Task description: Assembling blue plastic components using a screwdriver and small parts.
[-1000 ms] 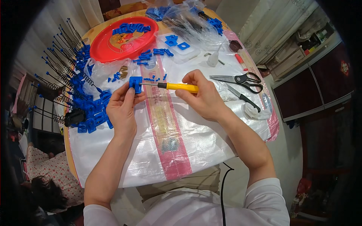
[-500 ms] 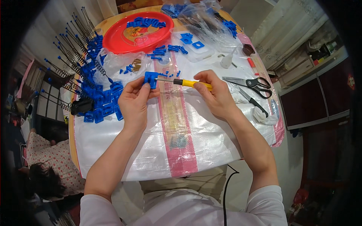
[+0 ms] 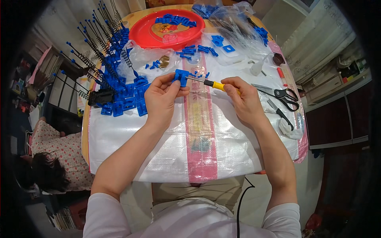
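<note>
Blue plastic part (image 3: 181, 78) against a screwdriver (image 3: 208, 83)

Above the worktop (image 3: 158, 158), the left hand (image 3: 162, 98) pinches the part between thumb and fingers — the right hand (image 3: 246, 99), curled round the yellow handle (image 3: 218, 85), holds the shaft to its right side.

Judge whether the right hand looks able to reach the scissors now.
Probably yes: the scissors lie right of the right hand, uncovered, though that hand would likely need to put down the yellow-handled screwdriver first.
</note>
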`<action>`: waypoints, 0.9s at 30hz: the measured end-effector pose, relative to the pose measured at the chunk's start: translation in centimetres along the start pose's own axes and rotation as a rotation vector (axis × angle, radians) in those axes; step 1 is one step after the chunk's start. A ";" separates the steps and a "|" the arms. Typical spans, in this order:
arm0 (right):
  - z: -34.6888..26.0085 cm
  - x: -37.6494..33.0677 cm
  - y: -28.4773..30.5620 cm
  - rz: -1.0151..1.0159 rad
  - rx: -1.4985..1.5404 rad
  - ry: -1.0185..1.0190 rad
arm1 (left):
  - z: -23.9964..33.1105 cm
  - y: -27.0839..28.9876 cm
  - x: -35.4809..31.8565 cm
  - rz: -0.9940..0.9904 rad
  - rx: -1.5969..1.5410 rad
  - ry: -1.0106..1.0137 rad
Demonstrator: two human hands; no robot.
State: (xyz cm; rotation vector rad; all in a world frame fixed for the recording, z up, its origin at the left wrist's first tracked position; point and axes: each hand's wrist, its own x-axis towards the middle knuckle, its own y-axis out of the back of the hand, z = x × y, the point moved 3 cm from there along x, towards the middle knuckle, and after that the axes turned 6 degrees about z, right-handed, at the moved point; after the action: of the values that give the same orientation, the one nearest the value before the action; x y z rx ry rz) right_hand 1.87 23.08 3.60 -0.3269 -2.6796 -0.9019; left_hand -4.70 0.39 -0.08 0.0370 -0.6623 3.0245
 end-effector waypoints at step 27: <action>-0.7 0.0 0.0 -0.006 -0.022 -0.024 | 0.3 0.0 0.1 0.010 -0.013 0.053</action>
State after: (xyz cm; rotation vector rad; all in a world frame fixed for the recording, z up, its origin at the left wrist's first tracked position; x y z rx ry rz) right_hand 2.01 22.60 4.16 -0.3374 -2.6957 -0.9360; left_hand -4.79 0.24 0.15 -0.0472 -0.6790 3.0187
